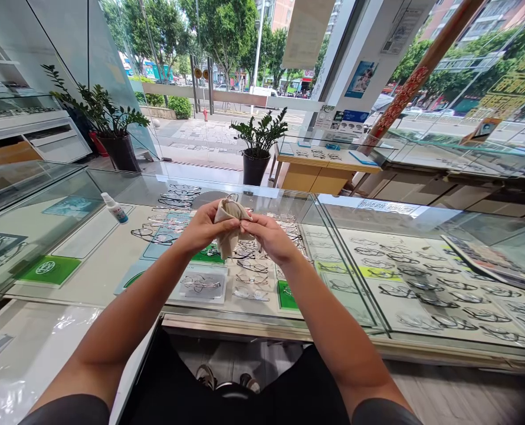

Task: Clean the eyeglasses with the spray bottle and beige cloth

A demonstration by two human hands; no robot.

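Note:
A beige cloth (228, 243) is bunched between my two hands above the glass display case. My left hand (206, 225) is closed on the cloth, thumb across its front. My right hand (271, 235) pinches at the cloth's right side, its fingertips meeting my left thumb. A thin rim of what looks like glasses (232, 196) shows at the top of the cloth; the rest is hidden. Rows of glasses (251, 265) lie in the case below my hands. A small white spray bottle (114, 208) stands on the glass to the left.
The glass case (192, 313) spans the view, its front edge near my body. More glasses (448, 295) fill the right section, beside a magazine (492, 260). Potted plants (256, 168) and a low display table (328, 165) stand beyond, near the window.

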